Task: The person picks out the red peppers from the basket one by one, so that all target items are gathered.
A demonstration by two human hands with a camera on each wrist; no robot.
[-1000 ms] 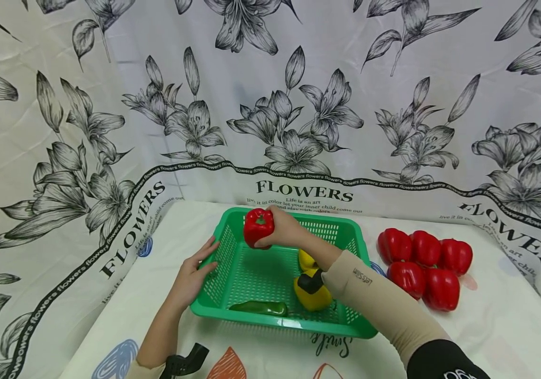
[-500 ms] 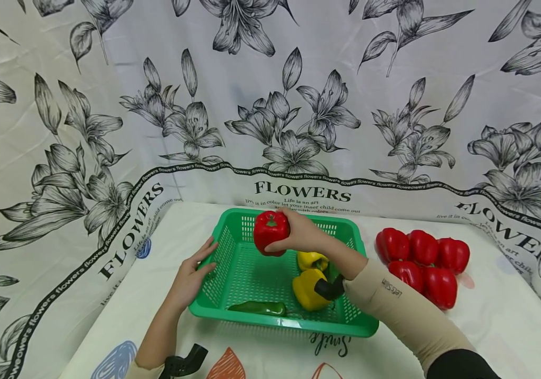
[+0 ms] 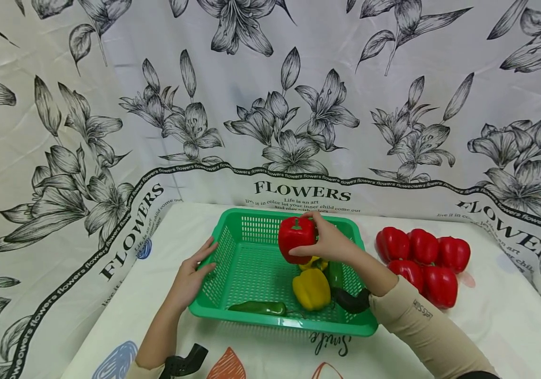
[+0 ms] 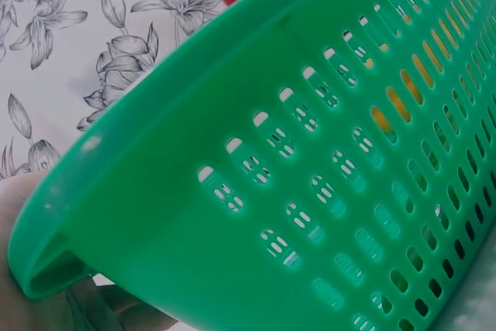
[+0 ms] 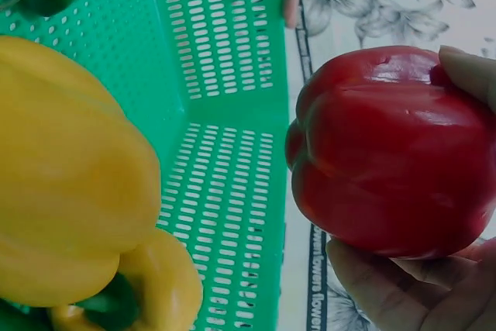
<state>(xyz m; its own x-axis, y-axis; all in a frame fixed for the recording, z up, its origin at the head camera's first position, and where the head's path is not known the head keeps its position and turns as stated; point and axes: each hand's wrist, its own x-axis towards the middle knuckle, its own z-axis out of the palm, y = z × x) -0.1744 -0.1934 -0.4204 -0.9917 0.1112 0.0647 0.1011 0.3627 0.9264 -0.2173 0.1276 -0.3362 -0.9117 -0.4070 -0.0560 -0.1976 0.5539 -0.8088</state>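
Observation:
My right hand (image 3: 322,242) grips a red bell pepper (image 3: 295,239), thumb on one side and fingers on the other. The pepper is raised over the right half of a green basket (image 3: 261,319), stem upward. In the right wrist view, two yellow bell peppers (image 5: 70,168) (image 5: 167,277) lie inside the basket. A long green pepper (image 3: 258,308) lies along its near wall, and another green vegetable (image 3: 335,275) sits at the right, partly hidden by the wrist camera. My left hand (image 3: 192,276) holds the basket's left rim; the left wrist view shows fingers under the rim (image 4: 143,317).
Several red bell peppers (image 3: 424,263) stand grouped on the white tablecloth (image 3: 498,321) right of the basket. Behind the basket hangs a flower-printed curtain (image 3: 294,105). Black wrist cameras (image 3: 353,301) (image 3: 185,362) stick out from both wrists.
My right hand has carried the red bell pepper rightward and slightly nearer across the basket, uncovering more of the basket's left and back. My left hand has stayed on the rim.

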